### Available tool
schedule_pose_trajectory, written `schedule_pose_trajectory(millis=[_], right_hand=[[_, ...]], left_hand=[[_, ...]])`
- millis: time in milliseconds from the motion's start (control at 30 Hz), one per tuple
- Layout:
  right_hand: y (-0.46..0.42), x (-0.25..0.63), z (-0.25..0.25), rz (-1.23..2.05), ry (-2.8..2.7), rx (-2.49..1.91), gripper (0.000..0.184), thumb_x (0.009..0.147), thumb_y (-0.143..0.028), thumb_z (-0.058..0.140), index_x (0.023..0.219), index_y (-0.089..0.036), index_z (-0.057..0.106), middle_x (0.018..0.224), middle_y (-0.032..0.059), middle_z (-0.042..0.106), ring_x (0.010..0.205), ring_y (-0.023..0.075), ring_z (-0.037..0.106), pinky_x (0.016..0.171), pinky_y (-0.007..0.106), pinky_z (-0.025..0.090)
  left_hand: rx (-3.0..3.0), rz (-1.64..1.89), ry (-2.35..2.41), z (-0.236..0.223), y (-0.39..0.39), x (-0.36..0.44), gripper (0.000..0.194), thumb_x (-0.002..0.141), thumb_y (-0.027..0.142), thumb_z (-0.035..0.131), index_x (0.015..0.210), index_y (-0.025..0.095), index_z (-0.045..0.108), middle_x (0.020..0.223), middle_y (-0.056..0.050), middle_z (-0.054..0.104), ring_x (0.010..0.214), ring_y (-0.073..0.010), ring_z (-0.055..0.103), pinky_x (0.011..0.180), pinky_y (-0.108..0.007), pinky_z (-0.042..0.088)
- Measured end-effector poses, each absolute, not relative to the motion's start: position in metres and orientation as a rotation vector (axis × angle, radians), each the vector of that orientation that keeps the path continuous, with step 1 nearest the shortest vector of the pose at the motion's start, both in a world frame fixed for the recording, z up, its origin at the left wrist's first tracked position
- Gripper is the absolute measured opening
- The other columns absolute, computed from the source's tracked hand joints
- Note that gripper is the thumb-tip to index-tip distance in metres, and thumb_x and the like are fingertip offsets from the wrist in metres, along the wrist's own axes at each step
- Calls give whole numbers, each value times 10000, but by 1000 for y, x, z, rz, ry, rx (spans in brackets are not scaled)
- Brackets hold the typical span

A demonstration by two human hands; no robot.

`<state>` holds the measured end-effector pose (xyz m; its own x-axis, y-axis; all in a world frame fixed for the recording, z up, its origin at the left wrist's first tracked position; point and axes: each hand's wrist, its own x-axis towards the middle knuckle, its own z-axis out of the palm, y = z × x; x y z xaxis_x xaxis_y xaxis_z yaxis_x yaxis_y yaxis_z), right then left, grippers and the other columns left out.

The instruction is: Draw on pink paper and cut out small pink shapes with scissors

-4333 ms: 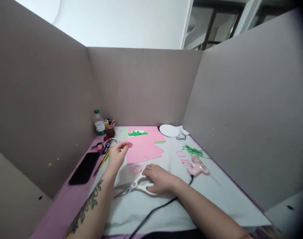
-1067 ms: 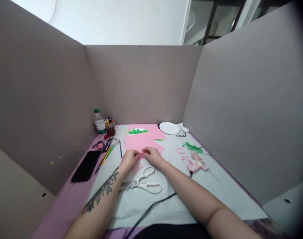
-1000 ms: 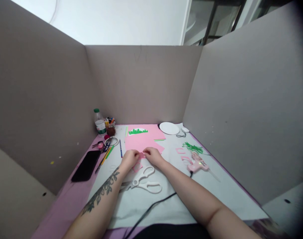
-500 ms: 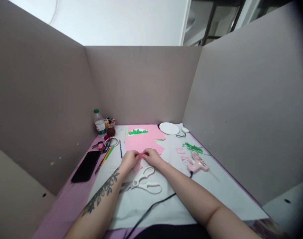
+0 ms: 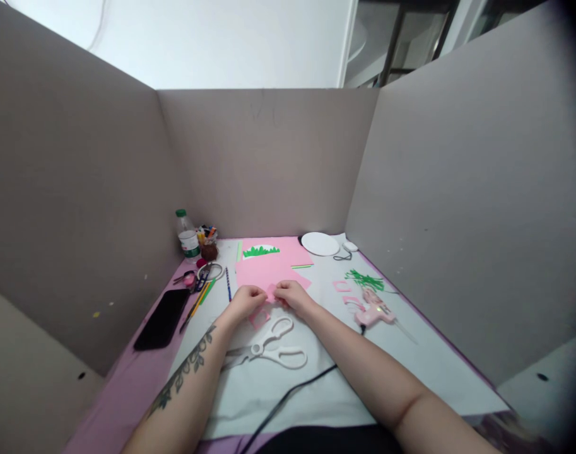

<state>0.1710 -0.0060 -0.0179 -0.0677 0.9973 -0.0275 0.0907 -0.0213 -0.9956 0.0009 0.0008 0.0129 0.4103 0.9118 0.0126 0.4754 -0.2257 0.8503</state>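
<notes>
Between my two hands is a small cut piece of pink paper point(image 5: 270, 291), partly hidden by the fingers. My left hand point(image 5: 248, 301) pinches at its left side, fingertips closed. On the right side, my right hand point(image 5: 294, 297) grips it with thumb and fingers pressed together. White-handled scissors point(image 5: 257, 349) lie with blades parted on the white table cover, nearer my body; my left forearm hides part of the blades. A pink paper offcut point(image 5: 252, 321) with a hole rests just below my left hand. Behind the hands lie larger pink paper sheets point(image 5: 252, 274).
A pink glue gun point(image 5: 376, 313) with a black cord point(image 5: 292, 389) lies right, by green strips point(image 5: 364, 280) and pink offcuts point(image 5: 342, 287). A white disc point(image 5: 320, 244) is behind. Left are a phone point(image 5: 162, 320), pencils point(image 5: 195, 306), a tape roll point(image 5: 216, 272) and a bottle point(image 5: 188, 243).
Earlier, my right hand was at the scissors and my left held a pink paper piece; the right has since let go and joined the left. Lately the fingers shift slightly on the piece.
</notes>
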Motion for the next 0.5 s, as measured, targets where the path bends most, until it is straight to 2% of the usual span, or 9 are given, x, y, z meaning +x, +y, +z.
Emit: schedule_pose_trajectory(millis=[200,500], right_hand=[[-2,171,-21,1299,-1237,-1248,86,613,-215,547,549,-172,509,418,-57,464,346,57,358,348,188,227],[-4,170,-20,1379,-1223,-1232,81,617,-225,539,568,-161,539,481,-23,541,367,61,414,346,178,258]], left_hand=[[1891,663,1129,17,-2,1,217,679,315,554,643,110,618,538,29,488,525,-96,384,501,-215,293],[2024,701,1141,10,1,2,265,722,350,513,565,137,536,498,53,402,498,-87,334,485,-218,241]])
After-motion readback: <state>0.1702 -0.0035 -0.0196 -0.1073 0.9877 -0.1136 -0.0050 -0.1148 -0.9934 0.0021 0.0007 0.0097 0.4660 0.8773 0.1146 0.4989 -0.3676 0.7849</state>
